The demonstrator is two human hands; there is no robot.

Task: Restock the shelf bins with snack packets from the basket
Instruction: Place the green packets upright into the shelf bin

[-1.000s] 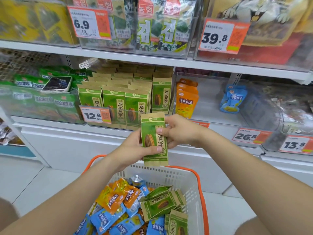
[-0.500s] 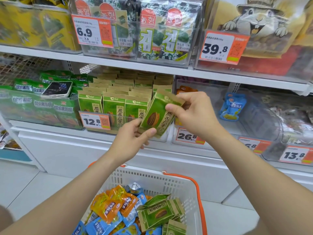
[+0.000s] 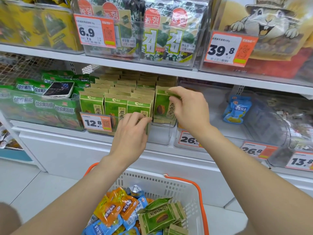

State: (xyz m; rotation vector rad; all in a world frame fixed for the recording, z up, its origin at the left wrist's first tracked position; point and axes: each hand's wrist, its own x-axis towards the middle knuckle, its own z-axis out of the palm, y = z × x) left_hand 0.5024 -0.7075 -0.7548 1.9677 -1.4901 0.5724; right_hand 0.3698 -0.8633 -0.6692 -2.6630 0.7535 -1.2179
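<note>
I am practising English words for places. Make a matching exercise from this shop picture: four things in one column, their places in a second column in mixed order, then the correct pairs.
Things
1. phone
2. blue packet
3. orange packets
4. rightmost seed packet

Places
A. in the white basket
B. pinched at its top by the right hand
C. lying on green packets in the left bin
D. in a clear bin, to the right of the right hand

Pairs: 1-C, 2-D, 3-A, 4-B
</note>
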